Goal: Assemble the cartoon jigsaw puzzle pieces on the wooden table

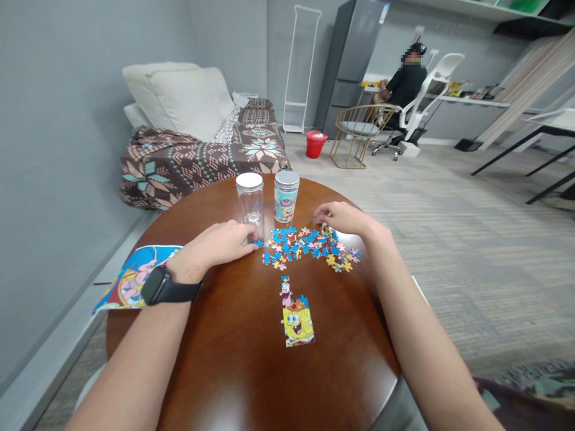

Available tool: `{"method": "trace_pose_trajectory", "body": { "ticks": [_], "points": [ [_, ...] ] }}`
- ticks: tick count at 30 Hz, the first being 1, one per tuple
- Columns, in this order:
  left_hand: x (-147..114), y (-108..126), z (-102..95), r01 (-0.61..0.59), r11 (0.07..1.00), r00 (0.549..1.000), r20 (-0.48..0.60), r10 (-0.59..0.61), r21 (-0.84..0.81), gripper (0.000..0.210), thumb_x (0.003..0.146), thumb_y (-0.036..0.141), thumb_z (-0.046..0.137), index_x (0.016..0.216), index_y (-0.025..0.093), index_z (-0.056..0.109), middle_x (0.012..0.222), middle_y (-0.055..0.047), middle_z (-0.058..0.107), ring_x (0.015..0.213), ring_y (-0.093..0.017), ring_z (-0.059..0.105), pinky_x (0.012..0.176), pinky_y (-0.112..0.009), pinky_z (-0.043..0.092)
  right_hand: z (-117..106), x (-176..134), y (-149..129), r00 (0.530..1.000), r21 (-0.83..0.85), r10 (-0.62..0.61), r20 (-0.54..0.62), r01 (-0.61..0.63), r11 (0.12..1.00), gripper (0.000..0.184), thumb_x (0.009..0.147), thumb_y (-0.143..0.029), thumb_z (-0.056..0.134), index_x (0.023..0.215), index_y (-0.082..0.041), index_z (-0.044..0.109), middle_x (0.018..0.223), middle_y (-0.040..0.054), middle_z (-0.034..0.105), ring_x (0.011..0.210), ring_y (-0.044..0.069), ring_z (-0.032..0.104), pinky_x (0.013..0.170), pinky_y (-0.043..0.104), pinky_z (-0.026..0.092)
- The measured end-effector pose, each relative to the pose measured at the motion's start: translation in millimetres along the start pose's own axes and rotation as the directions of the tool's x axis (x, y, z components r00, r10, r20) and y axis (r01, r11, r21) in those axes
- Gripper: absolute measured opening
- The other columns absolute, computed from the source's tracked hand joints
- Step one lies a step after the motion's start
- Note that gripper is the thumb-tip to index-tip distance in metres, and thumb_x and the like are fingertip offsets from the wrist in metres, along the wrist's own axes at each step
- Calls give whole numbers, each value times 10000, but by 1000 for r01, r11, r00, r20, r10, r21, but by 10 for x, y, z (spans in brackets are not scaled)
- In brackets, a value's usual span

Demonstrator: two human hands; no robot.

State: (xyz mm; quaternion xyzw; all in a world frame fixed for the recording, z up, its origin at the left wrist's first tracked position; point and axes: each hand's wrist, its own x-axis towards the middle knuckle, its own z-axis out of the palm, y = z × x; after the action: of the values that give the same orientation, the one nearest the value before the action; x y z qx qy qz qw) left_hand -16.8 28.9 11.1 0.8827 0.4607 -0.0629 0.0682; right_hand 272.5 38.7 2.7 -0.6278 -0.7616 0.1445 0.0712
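Loose jigsaw puzzle pieces [299, 242], many of them blue, lie spread on the round brown table [215, 359]. At the left end of the spread, my left hand [227, 242] has its thumb and index finger close together at a blue puzzle piece [258, 243]. My right hand [341, 216] is over the back right of the pieces, fingers apart and loosely bent; its fingertips are partly hidden. Nearer to me lies a joined section of puzzle [297, 323] with a yellow cartoon face, and a narrow strip with a pink figure [286, 293] adjoins its upper left.
Behind the pieces stand a clear jar [250, 200] with a white lid and a jar with a cartoon label [286, 200]. A picture sheet [135, 278] overhangs the table's left edge. Beyond are a sofa [179, 102], a red bin [316, 145] and a seated person [406, 81].
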Motion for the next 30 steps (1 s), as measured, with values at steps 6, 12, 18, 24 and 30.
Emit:
{"method": "trace_pose_trajectory", "body": {
  "ticks": [6,12,18,24,30],
  "points": [
    [4,8,-8,7,1000,1000,9,-7,-6,249,834,412,459,956,270,625,865,-21,691,800,-185,640,713,-271,459,19,41,93,984,-74,169,-61,-173,982,319,780,-146,470,1005,-197,690,1027,72,714,922,192,663,782,244,492],
    [-6,19,-6,-4,1000,1000,0,4,-4,232,836,391,458,963,262,603,836,-22,687,776,-190,638,687,-280,450,-32,-12,-19,999,43,29,34,-30,999,284,838,-184,468,1031,-176,676,996,61,718,834,167,666,761,240,492],
    [-4,14,0,8,999,1000,-6,-9,-31,213,819,357,473,971,258,584,806,-18,676,767,-188,638,683,-274,442,-39,-31,-129,991,102,-134,31,130,986,266,885,-185,451,1039,-177,668,987,43,719,881,149,654,828,249,483],
    [-7,7,8,-8,1000,1000,-20,7,-19,181,797,330,467,926,252,566,798,-22,665,684,-186,614,585,-272,398,-43,-40,-163,986,80,-156,63,151,985,263,878,-198,467,1039,-192,674,1101,35,692,988,171,638,898,270,467],
    [-17,30,-4,-6,1000,1000,-24,6,-2,195,823,326,412,870,242,582,797,-35,667,674,-190,607,590,-282,394,-54,-53,-186,985,80,-148,84,141,987,272,875,-175,465,1058,-181,666,1106,41,691,987,171,636,897,281,469]
  ]
}}
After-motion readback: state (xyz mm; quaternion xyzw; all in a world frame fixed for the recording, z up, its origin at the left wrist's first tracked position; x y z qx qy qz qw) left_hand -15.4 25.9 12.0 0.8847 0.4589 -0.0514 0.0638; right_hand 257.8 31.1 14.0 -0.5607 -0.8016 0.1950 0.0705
